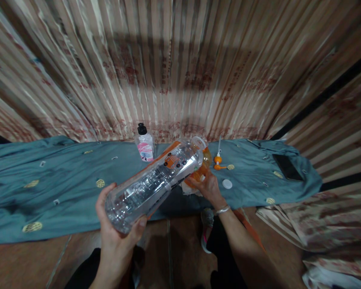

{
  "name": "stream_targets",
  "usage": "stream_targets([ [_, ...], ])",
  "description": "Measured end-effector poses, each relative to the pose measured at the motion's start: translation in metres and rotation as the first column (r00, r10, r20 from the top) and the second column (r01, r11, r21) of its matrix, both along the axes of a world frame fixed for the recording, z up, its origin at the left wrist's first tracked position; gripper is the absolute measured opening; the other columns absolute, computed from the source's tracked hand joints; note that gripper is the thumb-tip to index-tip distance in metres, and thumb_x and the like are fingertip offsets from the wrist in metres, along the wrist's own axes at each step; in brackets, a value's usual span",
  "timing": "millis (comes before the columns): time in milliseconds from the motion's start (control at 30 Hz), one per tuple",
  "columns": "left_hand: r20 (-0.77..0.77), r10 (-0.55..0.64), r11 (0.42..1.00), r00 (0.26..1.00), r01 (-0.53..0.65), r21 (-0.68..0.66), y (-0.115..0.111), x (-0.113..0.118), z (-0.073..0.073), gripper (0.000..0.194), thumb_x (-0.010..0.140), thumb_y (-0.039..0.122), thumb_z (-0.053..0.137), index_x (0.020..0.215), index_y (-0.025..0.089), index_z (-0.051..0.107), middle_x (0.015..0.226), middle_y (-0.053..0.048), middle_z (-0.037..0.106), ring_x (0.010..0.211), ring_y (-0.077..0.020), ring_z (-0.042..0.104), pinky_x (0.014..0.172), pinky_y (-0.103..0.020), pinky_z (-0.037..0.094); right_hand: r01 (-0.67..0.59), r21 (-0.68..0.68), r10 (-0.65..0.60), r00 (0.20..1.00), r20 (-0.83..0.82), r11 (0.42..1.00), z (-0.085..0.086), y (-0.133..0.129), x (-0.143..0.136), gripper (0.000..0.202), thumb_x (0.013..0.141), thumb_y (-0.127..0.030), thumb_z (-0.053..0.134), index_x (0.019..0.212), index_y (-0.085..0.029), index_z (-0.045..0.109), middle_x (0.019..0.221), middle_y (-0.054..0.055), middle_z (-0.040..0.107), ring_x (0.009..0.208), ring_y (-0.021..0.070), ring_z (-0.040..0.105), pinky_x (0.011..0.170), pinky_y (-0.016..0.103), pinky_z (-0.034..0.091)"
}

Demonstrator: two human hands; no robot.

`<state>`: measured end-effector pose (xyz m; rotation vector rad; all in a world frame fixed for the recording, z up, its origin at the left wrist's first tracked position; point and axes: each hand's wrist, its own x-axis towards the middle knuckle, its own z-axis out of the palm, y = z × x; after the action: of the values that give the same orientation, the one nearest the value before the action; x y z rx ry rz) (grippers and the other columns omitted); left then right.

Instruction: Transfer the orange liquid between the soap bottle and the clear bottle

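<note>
A large clear plastic bottle [138,192] with an orange and white label lies tilted across the middle of the view, its neck toward the upper right. My left hand [117,228] is closed around its base. My right hand [209,186] grips a smaller orange bottle [198,174] on the cloth. The clear bottle's neck is over the orange bottle's top and partly hides it; I cannot tell whether they touch. A white crumpled cloth or tissue [191,190] shows beneath the orange bottle. To its right lie an orange pump head [218,160] and a white round cap [227,184].
A transparent bottle with a black cap and pink label [145,147] stands at the back left. A dark phone [288,167] lies at the right end of the green patterned cloth [72,172]. Striped curtains [168,72] hang behind, and brown floor tiles [156,249] lie below.
</note>
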<state>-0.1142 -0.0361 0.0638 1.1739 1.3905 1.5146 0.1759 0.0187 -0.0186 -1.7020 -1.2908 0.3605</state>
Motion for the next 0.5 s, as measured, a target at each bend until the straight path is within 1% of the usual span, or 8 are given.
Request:
stream_targets([
  [133, -0.005, -0.002, 1.000, 1.000, 0.002, -0.013, -0.0009, 0.0004, 0.0019, 0.103, 0.069, 0.061, 0.104, 0.157, 0.029, 0.059, 0.135, -0.007, 0.074, 0.115, -0.0326, 0.077, 0.099, -0.044, 0.066, -0.019, 0.005, 0.019, 1.000, -0.011, 1.000, -0.0023, 0.0001, 0.0018, 0.062, 0.088, -0.046, 0.104, 0.139, -0.021, 0.078, 0.128, 0.021, 0.095, 0.121, 0.0445, 0.094, 0.106, 0.059, 0.080],
  [267, -0.007, -0.008, 1.000, 1.000, 0.008, -0.015, -0.0015, 0.0019, 0.0033, 0.106, 0.069, 0.064, 0.104, 0.157, 0.028, 0.058, 0.133, -0.008, 0.074, 0.114, -0.0325, 0.077, 0.097, -0.044, 0.066, -0.036, 0.003, 0.036, 0.999, -0.025, 0.999, -0.0023, 0.0003, 0.0030, 0.058, 0.088, -0.045, 0.101, 0.138, -0.023, 0.079, 0.129, 0.021, 0.095, 0.122, 0.0435, 0.093, 0.108, 0.060, 0.079],
  [400, 0.031, -0.006, 1.000, 1.000, 0.006, -0.001, -0.0014, 0.0032, 0.0027, 0.103, 0.070, 0.062, 0.106, 0.156, 0.029, 0.060, 0.136, -0.009, 0.076, 0.114, -0.0324, 0.077, 0.096, -0.043, 0.067, -0.023, 0.005, 0.023, 1.000, -0.020, 1.000, -0.0020, 0.0006, 0.0033, 0.061, 0.085, -0.043, 0.102, 0.139, -0.024, 0.080, 0.128, 0.021, 0.095, 0.123, 0.0457, 0.093, 0.106, 0.061, 0.080],
  [500, 0.030, -0.003, 1.000, 1.000, 0.003, 0.002, -0.0013, 0.0029, 0.0018, 0.103, 0.070, 0.060, 0.107, 0.156, 0.029, 0.061, 0.137, -0.009, 0.076, 0.115, -0.0327, 0.078, 0.097, -0.044, 0.067, -0.004, -0.001, 0.004, 1.000, -0.017, 1.000, -0.0018, 0.0006, 0.0031, 0.062, 0.085, -0.044, 0.102, 0.139, -0.024, 0.080, 0.127, 0.022, 0.095, 0.122, 0.0468, 0.093, 0.105, 0.061, 0.080],
])
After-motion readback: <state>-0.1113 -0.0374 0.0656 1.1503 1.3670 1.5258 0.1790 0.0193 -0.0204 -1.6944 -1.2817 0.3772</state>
